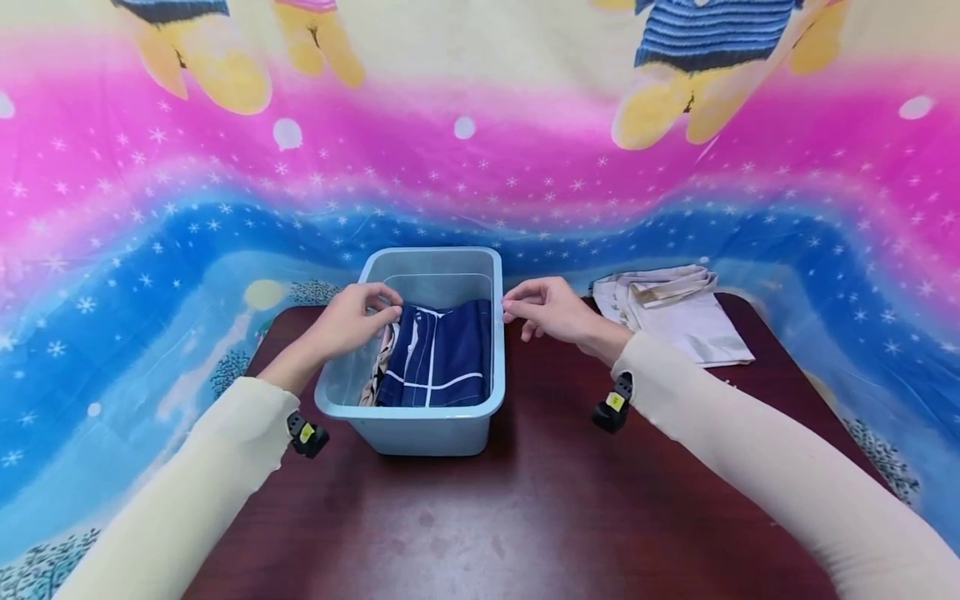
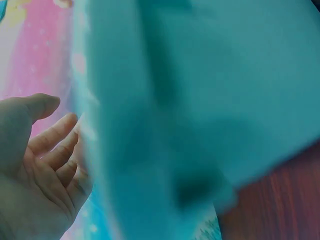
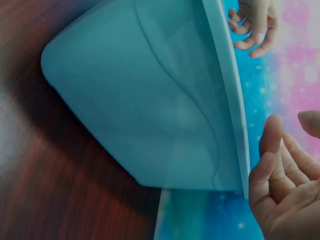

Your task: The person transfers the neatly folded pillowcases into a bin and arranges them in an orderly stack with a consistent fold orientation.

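A light blue plastic bin [image 1: 420, 433] stands on the dark table. Inside it lies a folded navy cloth [image 1: 453, 350] with white lines, beside a beige-and-black patterned cloth [image 1: 372, 383] along the left wall. My left hand [image 1: 356, 315] hovers over the bin's left part, fingers loosely bent and holding nothing; its palm [image 2: 45, 185] shows in the left wrist view. Just outside the right rim is my right hand [image 1: 551, 310], its relaxed fingertips close to the rim. The right wrist view shows that hand [image 3: 285, 185] empty beside the bin's wall [image 3: 130, 100].
A folded white cloth [image 1: 675, 312] lies on the table's back right corner. The dark red-brown table [image 1: 525, 508] runs up to a colourful printed curtain [image 1: 450, 175] behind and at the sides. Small cameras [image 1: 613, 404] are strapped at both wrists.
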`<state>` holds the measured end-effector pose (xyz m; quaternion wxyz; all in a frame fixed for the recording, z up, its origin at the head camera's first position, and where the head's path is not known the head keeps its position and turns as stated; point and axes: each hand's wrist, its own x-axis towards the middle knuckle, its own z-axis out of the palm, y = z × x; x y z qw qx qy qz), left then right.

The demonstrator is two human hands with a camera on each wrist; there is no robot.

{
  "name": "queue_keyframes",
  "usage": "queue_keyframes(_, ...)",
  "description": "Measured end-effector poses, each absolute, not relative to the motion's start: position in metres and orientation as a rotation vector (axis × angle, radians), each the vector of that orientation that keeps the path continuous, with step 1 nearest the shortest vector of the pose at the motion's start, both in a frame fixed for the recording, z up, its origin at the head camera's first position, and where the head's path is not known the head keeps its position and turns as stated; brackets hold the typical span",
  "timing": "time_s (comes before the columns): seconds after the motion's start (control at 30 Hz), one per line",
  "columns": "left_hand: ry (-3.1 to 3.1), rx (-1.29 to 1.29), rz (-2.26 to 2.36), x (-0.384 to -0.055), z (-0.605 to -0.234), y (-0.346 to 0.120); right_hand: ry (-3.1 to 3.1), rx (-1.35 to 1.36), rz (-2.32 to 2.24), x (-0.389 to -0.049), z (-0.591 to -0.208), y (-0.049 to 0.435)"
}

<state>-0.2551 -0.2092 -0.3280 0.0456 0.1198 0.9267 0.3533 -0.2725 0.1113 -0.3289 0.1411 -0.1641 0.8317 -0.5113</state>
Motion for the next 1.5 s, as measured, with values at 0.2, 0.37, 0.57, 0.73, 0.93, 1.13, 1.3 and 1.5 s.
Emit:
queue_keyframes(0.2, 2.794, 0.427, 1.093, -0.250, -0.321, -0.185, 2.428, -0.452, -1.484, -0.273, -0.333, 0.126)
queue_keyframes(0.37, 2.797, 0.444, 1.097, -0.247, -0.322, -0.169, 2.451, -0.424, -1.480, -0.274, -0.337, 0.139)
queue_keyframes(0.57, 2.772, 0.437, 1.187, -0.246, -0.319, -0.152, 2.466, -0.398, -1.487, -0.276, -0.340, 0.150)
queue_keyframes(0.73, 2.741, 0.414, 1.264, -0.248, -0.319, -0.138, 2.458, -0.403, -1.481, -0.276, -0.340, 0.155)
queue_keyframes(0.93, 2.697, 0.435, 1.338, -0.250, -0.318, -0.119, 2.488, -0.382, -1.444, -0.278, -0.343, 0.166)
queue_keyframes(1.13, 2.688, 0.438, 1.357, -0.250, -0.318, -0.097, 2.531, -0.338, -1.387, -0.277, -0.342, 0.178)
queue_keyframes(1.3, 2.706, 0.428, 1.355, -0.248, -0.318, -0.082, 2.536, -0.327, -1.385, -0.278, -0.343, 0.183)
queue_keyframes(1.5, 2.688, 0.442, 1.373, -0.247, -0.318, -0.070, 2.557, -0.334, -1.391, -0.281, -0.344, 0.189)
